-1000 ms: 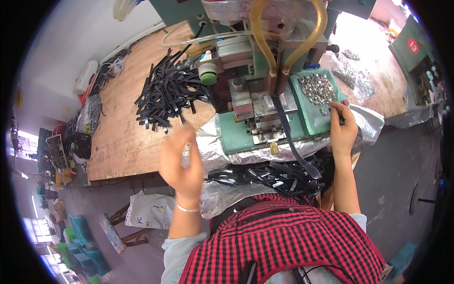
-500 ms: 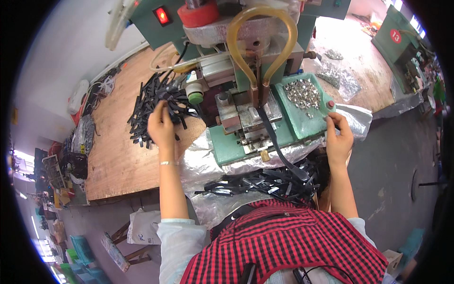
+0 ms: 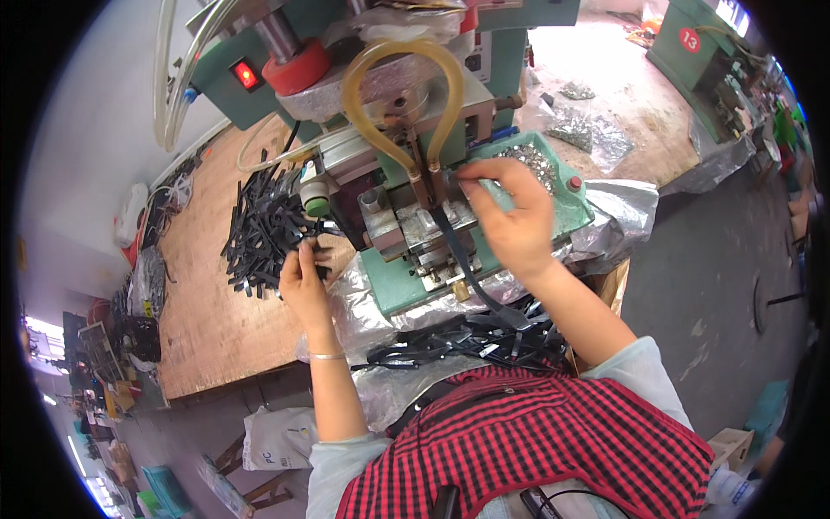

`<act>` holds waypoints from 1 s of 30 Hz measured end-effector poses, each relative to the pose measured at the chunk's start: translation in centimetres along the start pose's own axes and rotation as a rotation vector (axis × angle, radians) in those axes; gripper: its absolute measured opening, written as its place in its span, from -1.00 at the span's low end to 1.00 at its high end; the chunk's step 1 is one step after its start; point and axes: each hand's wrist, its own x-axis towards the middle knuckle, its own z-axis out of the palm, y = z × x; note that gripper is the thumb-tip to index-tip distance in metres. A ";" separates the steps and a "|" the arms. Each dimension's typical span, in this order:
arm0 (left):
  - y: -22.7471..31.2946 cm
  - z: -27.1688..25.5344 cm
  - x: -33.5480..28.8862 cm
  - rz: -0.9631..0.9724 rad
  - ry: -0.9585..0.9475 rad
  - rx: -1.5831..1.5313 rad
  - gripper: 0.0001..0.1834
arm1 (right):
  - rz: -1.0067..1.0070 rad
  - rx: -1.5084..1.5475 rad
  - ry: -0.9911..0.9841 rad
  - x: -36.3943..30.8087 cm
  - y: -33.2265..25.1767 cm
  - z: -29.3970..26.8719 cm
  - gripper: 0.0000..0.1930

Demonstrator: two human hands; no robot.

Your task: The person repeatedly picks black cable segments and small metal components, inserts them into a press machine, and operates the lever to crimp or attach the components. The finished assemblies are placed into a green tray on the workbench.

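A black strap [image 3: 464, 264] runs from under the two electrode-like prongs [image 3: 426, 183] of a green press machine down toward my lap. My right hand [image 3: 519, 221] reaches in from the right, its thumb and index finger pinched beside the prongs; whatever they hold is too small to make out. At the near edge of a heap of black straps [image 3: 264, 229], my left hand [image 3: 304, 290] has its fingertips drawn together. Whether a strap is between them cannot be told against the dark heap. More black straps [image 3: 467, 337] lie in a pile in front of me.
A green tray [image 3: 566, 203] with small shiny metal pieces [image 3: 529, 164] stands right of the prongs, partly behind my right hand. A green-capped knob [image 3: 316, 206] juts out on the machine's left. Crumpled foil [image 3: 618, 212] covers the table edge. Another green machine [image 3: 692, 60] stands far right.
My right hand has moved left from the tray's corner to the prongs. My left hand has drawn back to the near edge of the strap heap. The whole view has shifted.
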 end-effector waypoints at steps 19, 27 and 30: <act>14.3 7.1 -7.2 1.272 -0.265 0.298 -0.75 | 0.227 0.376 -0.271 0.3 -4.7 -1.2 -0.41; 12.5 9.7 -6.7 1.354 -0.289 0.258 -0.66 | 0.336 -0.139 0.264 -1.7 8.6 -8.3 -0.57; 12.2 9.5 -6.6 1.348 -0.278 0.278 -0.65 | 0.432 -0.370 -0.041 -3.0 6.5 -9.5 -0.73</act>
